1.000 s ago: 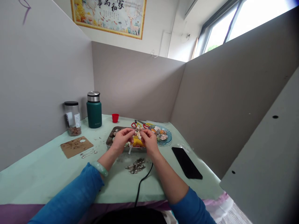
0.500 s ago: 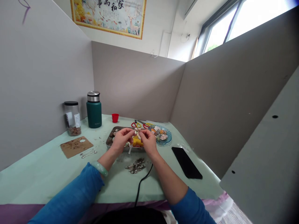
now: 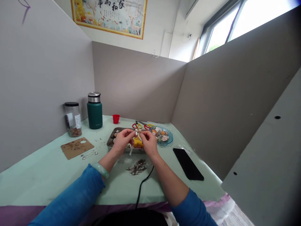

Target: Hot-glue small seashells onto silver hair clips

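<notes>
My left hand (image 3: pixel 124 140) and my right hand (image 3: pixel 148 142) meet over a metal tray (image 3: pixel 109 144). Fingertips of both pinch a small whitish flower-like piece (image 3: pixel 137 132), mostly covered by the fingers. Beneath them in the tray lies a yellow glue gun (image 3: pixel 138 143), partly hidden, with a translucent glue stick (image 3: pixel 131 150) poking over the near rim. Small pale decorations show in the tray beside my left hand. Nearer to me, between my forearms, lies a pile of small silvery metal pieces (image 3: pixel 136 167).
A blue glass plate (image 3: pixel 169 140) of fabric flowers stands right of the tray, scissors (image 3: pixel 137 126) behind it. A black phone (image 3: pixel 188 164) lies right; a black cord (image 3: pixel 140 188) runs to the front edge. Left are a green flask (image 3: pixel 94 114), jar (image 3: pixel 73 121), cardboard (image 3: pixel 76 148) and red cup (image 3: pixel 116 119).
Both hands stay in nearly the same place. The small whitish piece has shifted slightly between the fingertips.
</notes>
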A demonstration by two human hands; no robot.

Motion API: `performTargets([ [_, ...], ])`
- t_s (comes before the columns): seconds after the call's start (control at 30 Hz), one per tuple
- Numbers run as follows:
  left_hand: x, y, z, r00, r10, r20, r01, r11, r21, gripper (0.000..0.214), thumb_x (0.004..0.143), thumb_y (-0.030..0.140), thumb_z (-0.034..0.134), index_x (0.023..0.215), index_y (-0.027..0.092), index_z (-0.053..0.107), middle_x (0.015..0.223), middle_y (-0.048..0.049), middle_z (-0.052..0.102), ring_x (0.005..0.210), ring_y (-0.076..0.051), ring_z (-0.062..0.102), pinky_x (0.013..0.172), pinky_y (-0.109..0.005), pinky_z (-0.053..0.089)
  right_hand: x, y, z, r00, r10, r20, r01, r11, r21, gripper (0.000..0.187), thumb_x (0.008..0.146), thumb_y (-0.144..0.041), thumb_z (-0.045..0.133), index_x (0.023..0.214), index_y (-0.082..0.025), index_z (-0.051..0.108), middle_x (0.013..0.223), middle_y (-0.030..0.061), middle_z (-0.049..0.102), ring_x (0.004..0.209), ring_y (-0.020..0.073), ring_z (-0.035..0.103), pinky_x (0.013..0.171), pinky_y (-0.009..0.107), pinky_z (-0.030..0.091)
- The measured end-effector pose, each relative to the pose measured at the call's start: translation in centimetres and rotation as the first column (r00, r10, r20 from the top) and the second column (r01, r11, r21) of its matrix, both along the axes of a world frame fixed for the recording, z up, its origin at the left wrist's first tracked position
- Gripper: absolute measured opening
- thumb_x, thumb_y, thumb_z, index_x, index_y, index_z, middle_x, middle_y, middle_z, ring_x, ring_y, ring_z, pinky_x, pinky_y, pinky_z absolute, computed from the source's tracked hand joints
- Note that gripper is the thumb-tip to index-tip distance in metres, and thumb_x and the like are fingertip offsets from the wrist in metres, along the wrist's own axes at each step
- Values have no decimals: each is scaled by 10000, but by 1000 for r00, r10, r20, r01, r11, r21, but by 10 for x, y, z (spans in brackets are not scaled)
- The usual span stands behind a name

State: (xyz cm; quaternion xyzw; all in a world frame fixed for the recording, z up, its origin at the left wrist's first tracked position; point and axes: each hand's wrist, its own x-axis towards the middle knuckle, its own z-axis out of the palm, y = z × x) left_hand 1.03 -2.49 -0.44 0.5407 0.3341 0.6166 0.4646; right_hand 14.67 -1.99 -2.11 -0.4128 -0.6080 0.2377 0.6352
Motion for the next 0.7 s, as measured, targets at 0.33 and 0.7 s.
performTargets([
  [0.33, -1, 0, 0, 999, 27, -31, -27, 1000, 7, 323, 684, 415, 718, 784, 136, 589, 705, -14, 654, 431, -77, 531, 432, -206, 439, 0, -1, -1, 998, -43, 54, 42, 999, 14, 199, 787, -358, 569, 778, -175, 647, 719, 8, 640, 673, 154, 563, 647, 257, 444],
  [0.7, -1, -3, 2, 998, 48, -38, -48, 999, 0, 312, 678, 404, 716, 778, 139, 584, 695, -14, 653, 438, -81, 529, 440, -207, 432, 0, -4, 1, 992, -78, 95, 73, 996, 52, 182, 801, -331, 553, 778, -181, 654, 738, 15, 652, 699, 160, 570, 670, 264, 446],
])
